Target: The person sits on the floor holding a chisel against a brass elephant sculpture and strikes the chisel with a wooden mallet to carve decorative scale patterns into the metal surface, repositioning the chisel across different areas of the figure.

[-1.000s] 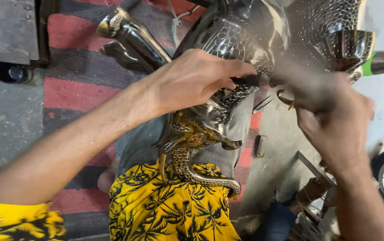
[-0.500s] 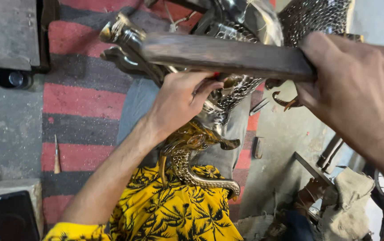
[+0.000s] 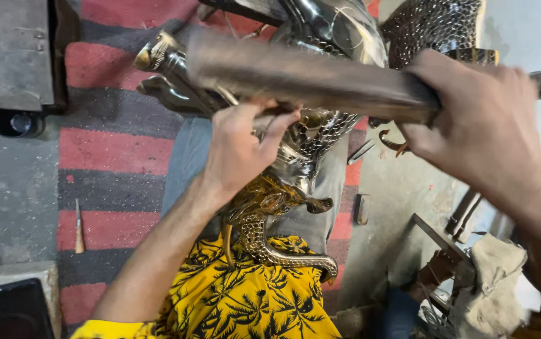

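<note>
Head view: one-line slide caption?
Right hand swings a blurred wooden bar over an ornate metal sculpture steadied by left hand.

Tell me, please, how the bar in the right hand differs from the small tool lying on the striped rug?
The bar is long, thick, dull grey-brown and blurred, gripped in the right hand above the metal figure. The small tool is short and thin, with a pale handle, lying untouched on the striped rug. Both are straight and slender.

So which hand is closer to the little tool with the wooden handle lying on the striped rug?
Left. The left hand rests on the metal sculpture, to the upper right of the tool. The right hand grips a bar much farther right.
</note>
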